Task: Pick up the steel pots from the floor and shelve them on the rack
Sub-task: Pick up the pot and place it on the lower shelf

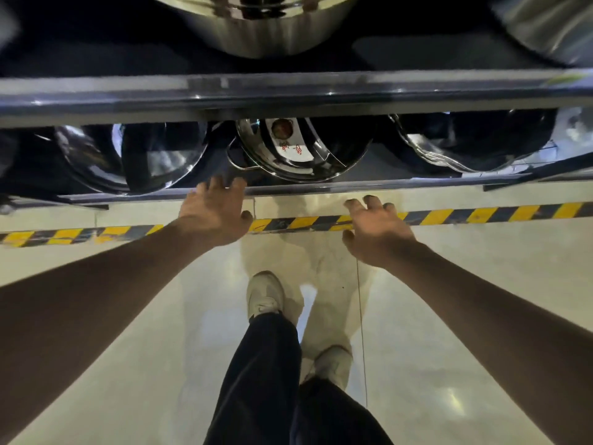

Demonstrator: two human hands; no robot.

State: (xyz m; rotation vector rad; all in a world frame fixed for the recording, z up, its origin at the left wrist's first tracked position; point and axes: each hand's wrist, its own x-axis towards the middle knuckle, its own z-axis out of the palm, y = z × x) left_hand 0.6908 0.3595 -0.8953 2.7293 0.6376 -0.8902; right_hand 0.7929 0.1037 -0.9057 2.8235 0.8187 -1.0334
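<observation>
Three shiny steel pots stand on the low shelf of the rack (288, 91): one at the left (134, 155), a middle pot (301, 149) with a white label and red mark, one at the right (475, 142). Another steel pot (256, 30) sits on the shelf above. My left hand (215, 213) is spread, empty, its fingertips at the low shelf's front edge just left of the middle pot. My right hand (375, 232) hovers spread and empty over the striped floor tape, short of the shelf. No pot lies on the visible floor.
A yellow-and-black hazard tape (481, 215) runs across the glossy pale floor (128, 316) in front of the rack. My legs in dark trousers and pale shoes (264, 297) stand below. Part of another steel vessel (552, 24) shows at the top right.
</observation>
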